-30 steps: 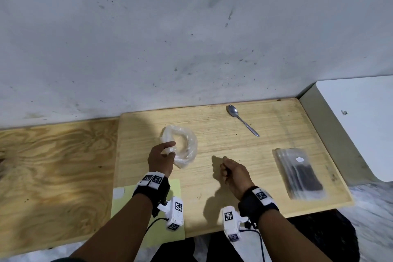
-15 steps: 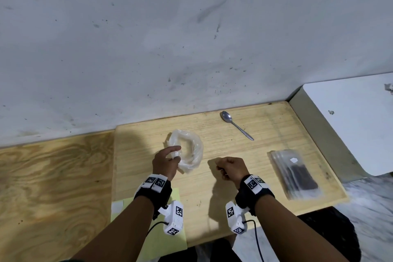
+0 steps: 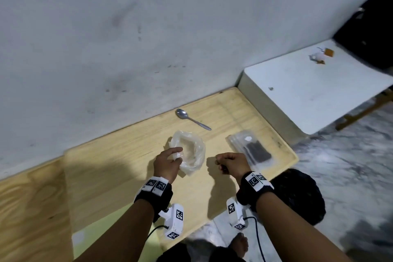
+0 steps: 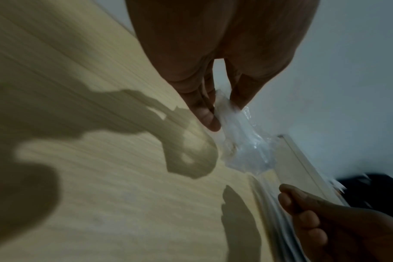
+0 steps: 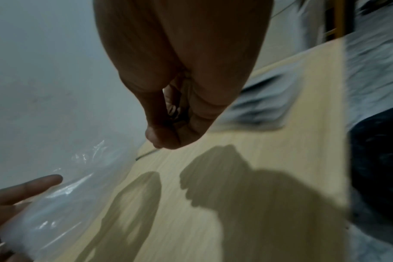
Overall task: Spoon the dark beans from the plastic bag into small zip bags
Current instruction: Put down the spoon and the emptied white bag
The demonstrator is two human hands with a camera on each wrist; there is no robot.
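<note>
crumpled clear plastic bag [image 3: 189,152], mouth open

Colours noted at pale wood-grain desk [image 3: 223,178]
Clear whitish plastic bag [image 3: 191,151]; silver spoon [image 3: 192,118]; black wristbands [image 3: 255,189] with checkered tags.

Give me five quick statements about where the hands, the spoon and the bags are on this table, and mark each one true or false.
1. The left hand pinches the crumpled clear plastic bag. True.
2. The right hand holds the metal spoon. False: the spoon lies untouched near the wall.
3. The stack of small clear zip bags lies flat on the pale wooden table. True.
4. The spoon rests inside the plastic bag. False: it lies beyond the bag.
5. The right hand is spread flat. False: its fingers are curled.
</note>
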